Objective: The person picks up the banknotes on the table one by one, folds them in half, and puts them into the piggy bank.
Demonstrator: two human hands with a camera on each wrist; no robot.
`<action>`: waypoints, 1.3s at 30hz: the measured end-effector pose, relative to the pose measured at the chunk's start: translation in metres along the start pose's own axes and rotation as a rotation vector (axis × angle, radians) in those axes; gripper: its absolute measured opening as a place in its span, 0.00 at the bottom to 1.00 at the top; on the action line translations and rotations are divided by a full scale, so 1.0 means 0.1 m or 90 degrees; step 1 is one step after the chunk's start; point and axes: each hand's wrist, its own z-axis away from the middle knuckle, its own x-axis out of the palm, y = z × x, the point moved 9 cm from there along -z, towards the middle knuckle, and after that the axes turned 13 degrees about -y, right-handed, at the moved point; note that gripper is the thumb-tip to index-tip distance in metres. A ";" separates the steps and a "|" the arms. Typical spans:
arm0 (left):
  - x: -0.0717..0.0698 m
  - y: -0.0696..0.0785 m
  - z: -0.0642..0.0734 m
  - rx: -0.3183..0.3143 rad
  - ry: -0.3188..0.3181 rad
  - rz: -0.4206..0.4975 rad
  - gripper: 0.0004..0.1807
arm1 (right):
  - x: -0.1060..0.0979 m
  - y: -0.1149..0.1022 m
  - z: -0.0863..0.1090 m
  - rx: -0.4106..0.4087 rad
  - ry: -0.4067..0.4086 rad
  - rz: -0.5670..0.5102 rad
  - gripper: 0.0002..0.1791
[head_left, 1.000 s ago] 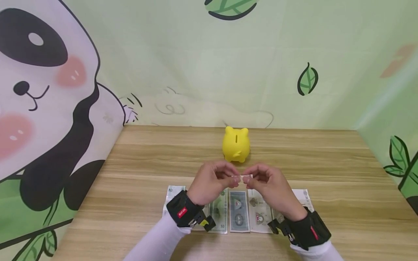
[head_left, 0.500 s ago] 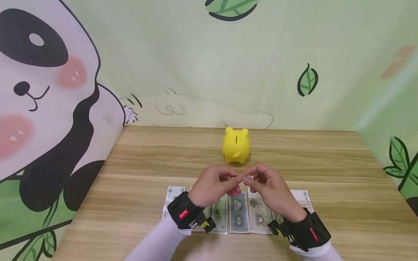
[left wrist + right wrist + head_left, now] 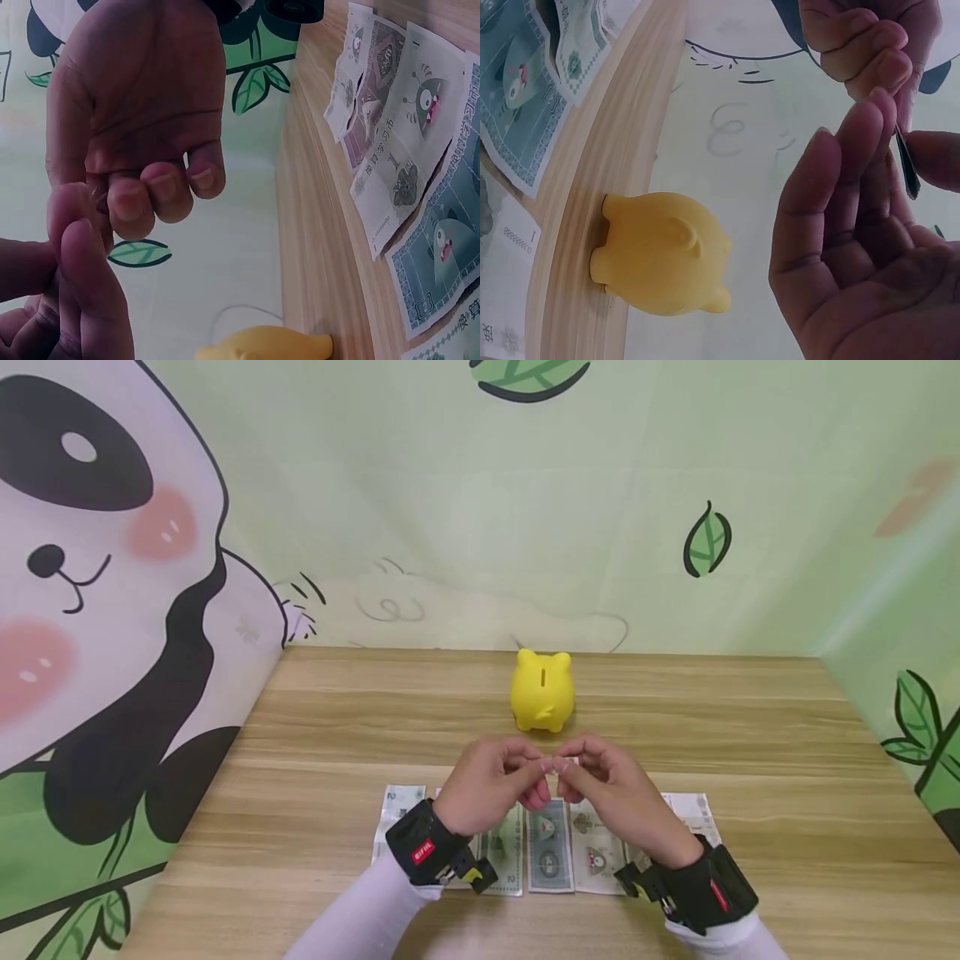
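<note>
Both hands meet fingertip to fingertip above a row of play banknotes. My left hand (image 3: 491, 787) and right hand (image 3: 617, 789) pinch a small folded banknote between thumbs and fingers. Its thin dark edge, the folded banknote (image 3: 908, 163), shows beside the right thumb in the right wrist view; the fingers cover most of it. Beneath the hands lie a blue banknote (image 3: 550, 856), a greenish banknote (image 3: 508, 868) marked 2 and a pale banknote (image 3: 597, 860). Wrists and hands partly hide the others. Just beyond the fingertips stands a yellow piggy bank (image 3: 542, 693), its slot on top.
The wooden table (image 3: 300, 827) ends at a green printed backdrop (image 3: 465, 527) with a panda and leaves. More pale banknotes, such as a left end banknote (image 3: 397, 806) and a right end banknote (image 3: 693, 810), lie at the ends of the row.
My fingertips have shifted along the folded banknote and drawn together, and less of it shows now. The piggy bank and the row of banknotes stay in place.
</note>
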 end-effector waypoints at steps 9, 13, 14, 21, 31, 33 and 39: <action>0.01 0.01 0.00 -0.002 0.000 -0.008 0.09 | 0.04 -0.03 0.00 -0.027 -0.022 -0.008 0.10; 0.01 0.00 0.00 -0.008 0.002 -0.006 0.09 | 0.04 -0.04 0.01 -0.037 -0.022 -0.006 0.10; 0.01 0.00 0.00 -0.006 0.002 -0.007 0.09 | 0.04 -0.04 0.01 -0.039 -0.021 -0.004 0.10; 0.03 0.04 -0.01 0.016 -0.009 -0.014 0.10 | 0.02 -0.07 0.02 -0.053 -0.008 0.001 0.10; 0.11 0.02 -0.05 0.012 -0.049 -0.029 0.17 | 0.04 -0.08 0.02 -0.059 -0.020 -0.008 0.09; 0.12 0.01 -0.05 0.014 -0.054 -0.032 0.18 | 0.04 -0.08 0.03 -0.061 -0.020 -0.010 0.09; 0.15 0.02 -0.05 0.027 -0.055 -0.032 0.21 | 0.05 -0.08 0.02 -0.064 -0.020 -0.005 0.09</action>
